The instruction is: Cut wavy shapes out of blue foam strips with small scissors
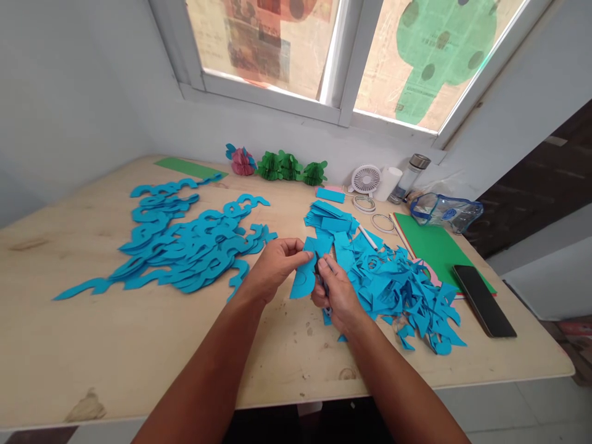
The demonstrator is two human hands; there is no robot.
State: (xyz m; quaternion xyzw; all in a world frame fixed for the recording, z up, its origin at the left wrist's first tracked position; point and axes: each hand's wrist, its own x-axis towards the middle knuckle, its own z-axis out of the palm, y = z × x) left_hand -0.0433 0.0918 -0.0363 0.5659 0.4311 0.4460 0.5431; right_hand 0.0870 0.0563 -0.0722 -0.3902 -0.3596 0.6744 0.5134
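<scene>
Blue paper (301, 283) meets scissors (317, 265) above a table (277, 354).
The left hand (276, 264) pinches the paper between thumb and fingers; the right hand (338, 293) has its fingers wrapped around the scissors.

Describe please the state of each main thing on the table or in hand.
Blue paper: pinched in left hand, curve marked on it.
Scissors: gripped in right hand; open or shut unclear.
Wavy blue strips: cut out, heaped.
Blue scraps: loose, piled.
Phone: flat, screen dark.
Bottle: upright, lid on.
Fan: upright, rotation unclear.
White pen: lying on blue scraps.
Pouch: zip unclear.
</scene>
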